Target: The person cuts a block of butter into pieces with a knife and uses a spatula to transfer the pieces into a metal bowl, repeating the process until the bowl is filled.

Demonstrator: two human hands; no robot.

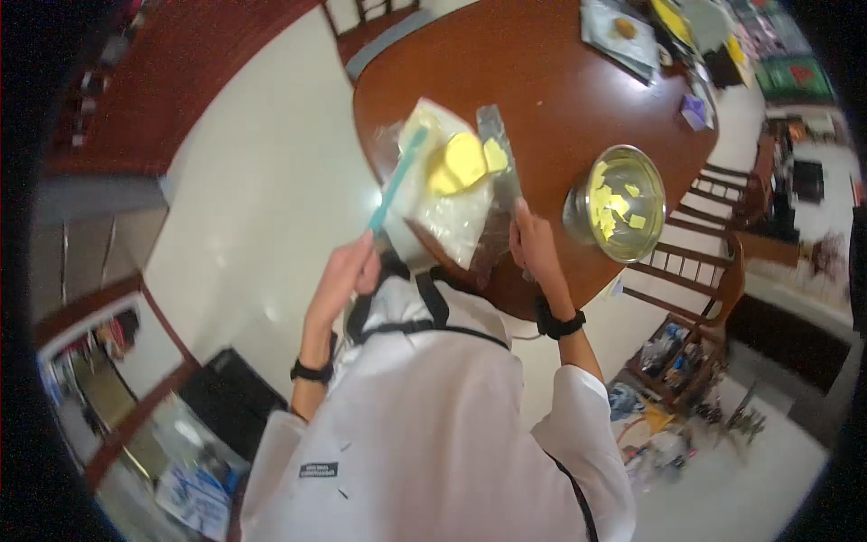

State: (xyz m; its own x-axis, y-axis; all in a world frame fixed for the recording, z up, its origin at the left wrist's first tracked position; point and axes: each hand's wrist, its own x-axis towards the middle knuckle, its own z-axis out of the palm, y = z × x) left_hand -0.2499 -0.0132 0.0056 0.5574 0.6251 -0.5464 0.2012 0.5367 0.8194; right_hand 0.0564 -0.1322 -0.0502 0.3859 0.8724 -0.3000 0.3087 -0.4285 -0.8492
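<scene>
From where I stand, the person's left hand has its grip closed round a teal spatula, whose far end lies over the pale plastic wrapper. The right hand has its grip closed on the handle end of a broad metal blade, beside the yellow block that sits on the wrapper, at the near-left edge of the brown tabletop. A yellow piece lies between block and blade. To the right, a metal bowl holds yellow slices.
</scene>
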